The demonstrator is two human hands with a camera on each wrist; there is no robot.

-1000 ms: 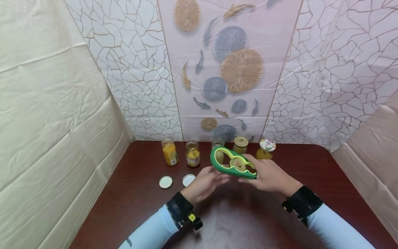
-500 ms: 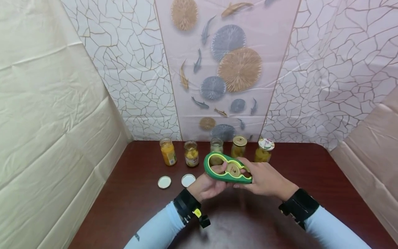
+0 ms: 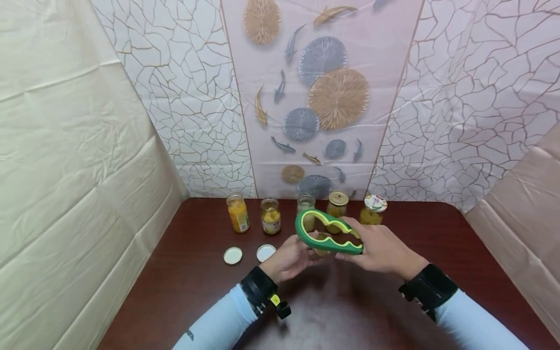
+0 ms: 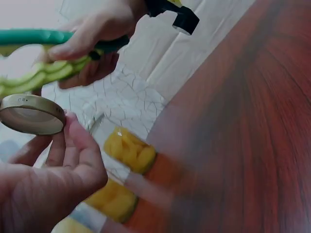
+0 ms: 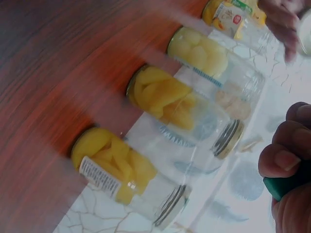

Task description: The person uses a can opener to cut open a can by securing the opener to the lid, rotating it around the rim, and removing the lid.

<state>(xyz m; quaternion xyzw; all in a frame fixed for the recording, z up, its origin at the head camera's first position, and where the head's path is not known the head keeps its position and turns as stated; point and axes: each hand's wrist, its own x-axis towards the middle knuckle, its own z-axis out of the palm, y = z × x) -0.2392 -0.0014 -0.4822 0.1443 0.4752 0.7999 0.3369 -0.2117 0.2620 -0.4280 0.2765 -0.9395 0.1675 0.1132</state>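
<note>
My right hand (image 3: 380,245) grips the narrow end of a green jar opener (image 3: 328,232) with yellow-lined rings and holds it level above the table. In the left wrist view the opener (image 4: 34,38) sits just above a round gold lid (image 4: 31,114). My left hand (image 3: 290,257) pinches that lid by its rim, under the opener. In the right wrist view only my right hand's fingertips (image 5: 284,162) and a bit of green handle (image 5: 287,187) show.
Several glass jars of yellow fruit line the back of the dark wooden table (image 3: 201,291): two open ones (image 3: 238,213) (image 3: 271,216), one behind the opener (image 3: 306,201), a gold-lidded one (image 3: 338,200), a white-lidded one (image 3: 372,208). Two white lids (image 3: 233,255) (image 3: 265,253) lie left of my hands.
The gold lid sat in the opener's ring half a second ago. It is now out of the ring, held below it by my left hand, and the opener has risen slightly.
</note>
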